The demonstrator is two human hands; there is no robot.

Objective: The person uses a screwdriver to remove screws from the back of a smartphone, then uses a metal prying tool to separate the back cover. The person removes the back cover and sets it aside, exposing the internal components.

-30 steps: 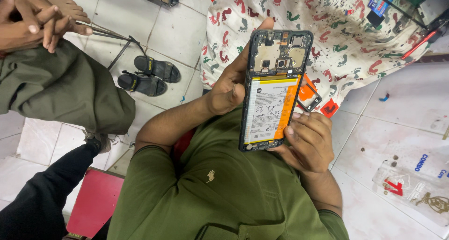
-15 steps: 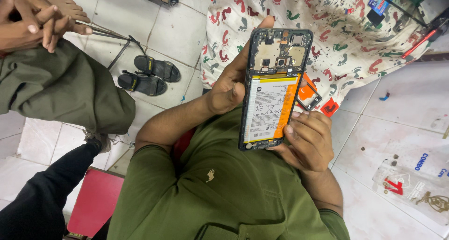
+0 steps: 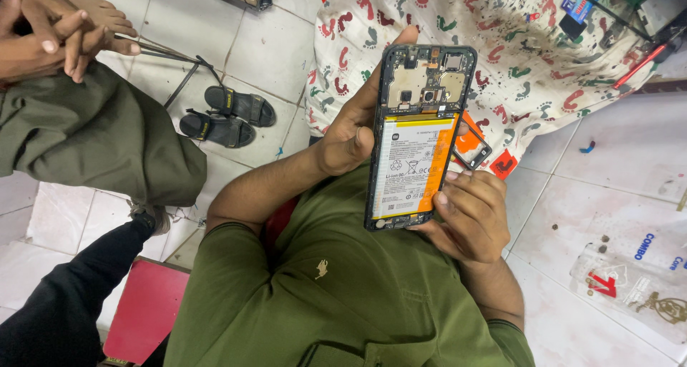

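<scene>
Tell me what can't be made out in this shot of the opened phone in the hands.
- Head view: the opened phone shows only its inside; its screen side faces away.
- Left hand: its fingers are hidden behind the phone.
- Right hand: whether its small black frame piece is gripped or just resting is unclear.
- Tiny parts on the floor: too small to identify.

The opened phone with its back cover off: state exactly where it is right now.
In the head view, right of centre, the opened phone is held upright between the left hand and right hand, above the green shirt.
</scene>
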